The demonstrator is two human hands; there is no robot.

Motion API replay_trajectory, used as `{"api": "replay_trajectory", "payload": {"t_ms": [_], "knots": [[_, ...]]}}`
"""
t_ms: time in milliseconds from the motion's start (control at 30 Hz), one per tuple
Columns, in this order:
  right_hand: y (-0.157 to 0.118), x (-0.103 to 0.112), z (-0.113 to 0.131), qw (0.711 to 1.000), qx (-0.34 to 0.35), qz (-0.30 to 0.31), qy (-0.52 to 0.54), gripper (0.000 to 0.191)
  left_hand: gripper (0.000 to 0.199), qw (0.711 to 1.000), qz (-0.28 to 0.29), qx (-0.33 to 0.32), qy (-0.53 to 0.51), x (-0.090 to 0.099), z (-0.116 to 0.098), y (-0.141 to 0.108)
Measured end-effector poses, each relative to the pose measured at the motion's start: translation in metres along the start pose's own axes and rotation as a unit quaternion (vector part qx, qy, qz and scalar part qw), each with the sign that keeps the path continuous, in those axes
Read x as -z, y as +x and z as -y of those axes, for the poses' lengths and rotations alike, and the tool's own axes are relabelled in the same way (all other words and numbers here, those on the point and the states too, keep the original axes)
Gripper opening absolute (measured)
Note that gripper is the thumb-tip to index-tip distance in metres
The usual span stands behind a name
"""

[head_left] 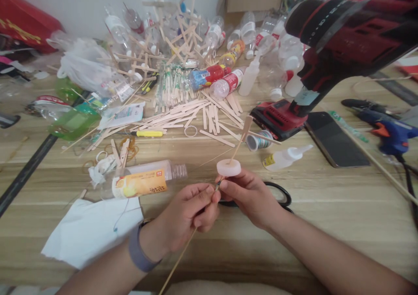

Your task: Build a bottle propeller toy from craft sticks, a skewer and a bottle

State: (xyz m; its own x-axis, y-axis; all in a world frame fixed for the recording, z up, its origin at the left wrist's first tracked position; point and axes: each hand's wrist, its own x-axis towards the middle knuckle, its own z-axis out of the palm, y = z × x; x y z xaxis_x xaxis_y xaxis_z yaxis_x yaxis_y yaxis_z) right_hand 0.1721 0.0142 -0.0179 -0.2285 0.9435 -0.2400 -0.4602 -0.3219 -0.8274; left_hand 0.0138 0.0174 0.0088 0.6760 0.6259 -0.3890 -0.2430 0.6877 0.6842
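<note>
My left hand (196,208) is closed on a thin wooden skewer (176,264), whose lower end slants down toward me. Above the fingers the skewer passes through a white plastic bottle cap (228,168). Flat wooden sticks (246,129) are fixed at its top end. My right hand (250,195) pinches the skewer just under the cap, close to the left fingertips. Something small and dark shows between the fingertips; I cannot make out what it is. Behind the right hand lie black-handled scissors (282,192), partly hidden. A clear bottle with an orange label (140,184) lies left of my hands.
A red and black power drill (326,47) stands at the right, beside a phone (336,138) and a blue glue gun (392,129). A small glue bottle (284,158) lies nearer. Loose wooden sticks (170,116) and several plastic bottles crowd the back. White paper (88,229) lies front left.
</note>
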Motion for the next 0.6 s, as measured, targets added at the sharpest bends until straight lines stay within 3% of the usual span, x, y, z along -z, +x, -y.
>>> {"api": "replay_trajectory", "payload": {"t_ms": [100,200,400,500,600], "knots": [[0.000,-0.001,0.001,1.000,0.004,0.023,0.011,0.020,0.029,0.998,-0.020,-0.009,0.059,0.001,0.000,-0.001],[0.000,-0.003,0.002,1.000,0.017,0.016,0.015,0.020,0.032,0.981,-0.078,-0.043,0.172,0.001,-0.002,-0.003],[0.001,-0.001,0.002,0.996,0.053,-0.065,-0.020,0.020,0.024,0.885,-0.217,-0.137,0.388,0.000,-0.004,-0.010],[0.001,-0.001,0.003,0.997,0.048,-0.067,-0.011,0.020,0.023,0.854,-0.230,-0.196,0.424,0.001,-0.004,-0.010],[0.001,-0.003,0.007,0.997,0.035,-0.073,0.019,0.019,0.025,0.856,-0.221,-0.211,0.416,0.002,-0.007,-0.009]]}}
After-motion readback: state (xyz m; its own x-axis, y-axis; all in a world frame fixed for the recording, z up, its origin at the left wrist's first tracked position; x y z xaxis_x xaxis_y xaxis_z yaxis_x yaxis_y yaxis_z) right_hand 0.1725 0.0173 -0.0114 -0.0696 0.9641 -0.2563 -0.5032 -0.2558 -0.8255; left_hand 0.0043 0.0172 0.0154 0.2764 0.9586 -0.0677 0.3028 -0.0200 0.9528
